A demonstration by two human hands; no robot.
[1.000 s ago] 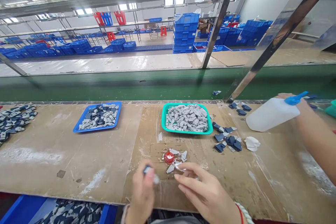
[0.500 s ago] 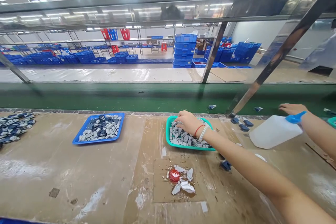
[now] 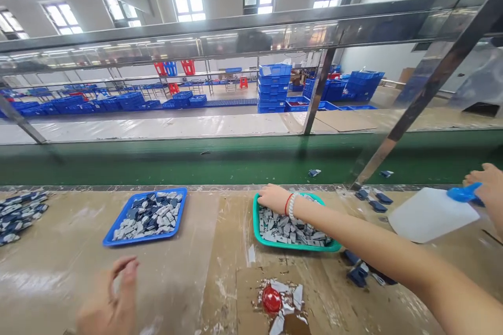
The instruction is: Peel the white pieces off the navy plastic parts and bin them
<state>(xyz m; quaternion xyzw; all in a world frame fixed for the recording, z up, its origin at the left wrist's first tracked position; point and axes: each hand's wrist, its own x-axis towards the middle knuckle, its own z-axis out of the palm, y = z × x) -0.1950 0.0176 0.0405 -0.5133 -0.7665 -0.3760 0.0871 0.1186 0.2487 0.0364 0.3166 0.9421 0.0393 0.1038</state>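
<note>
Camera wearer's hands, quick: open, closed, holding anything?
Left hand: blurred, fingers curled; grip can't be told.
Right hand: at the green tray, fingertips hidden; can't tell.

One green tray (image 3: 294, 245), one blue tray (image 3: 141, 239), one bottle (image 3: 430, 215).

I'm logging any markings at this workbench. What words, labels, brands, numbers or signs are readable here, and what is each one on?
None: no text can be read.
White bottle: no lettering seen on the side facing the camera.
Green basket and blue tray: no lettering seen on their visible rims.
Stacked blue crates in the background: any marking is too small to read.
</note>
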